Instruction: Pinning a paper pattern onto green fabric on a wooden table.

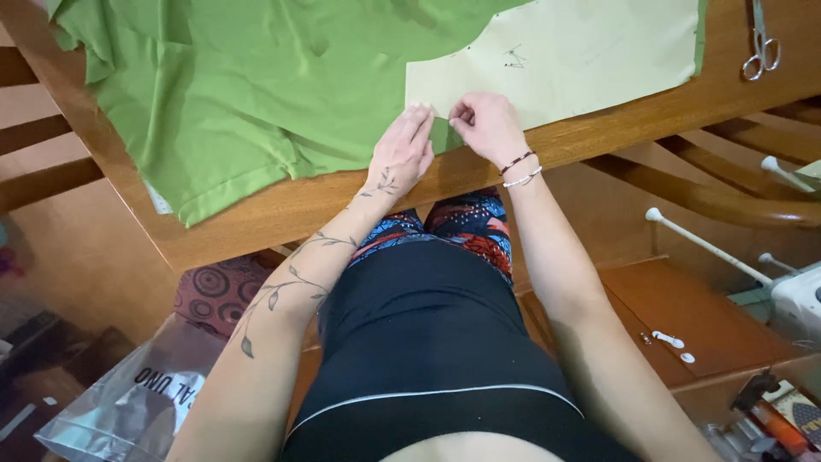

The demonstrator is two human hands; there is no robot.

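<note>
A green fabric (248, 94) lies spread over a wooden table (599, 133), with a pale yellow paper pattern (581, 51) laid on top of it at the right. My left hand (402, 152) rests flat on the fabric at the pattern's lower left corner, fingers together. Just to its right, my right hand (489, 127) pinches the pattern's corner edge against the fabric; whether it holds a pin is too small to tell. Both hands sit near the table's front edge.
Metal scissors (761, 47) lie at the table's far right. A clear plastic bag (128, 398) sits on the floor at the left. A wooden chair (727, 188), a low wooden cabinet (684, 316) and a white sewing machine (800, 299) stand to the right.
</note>
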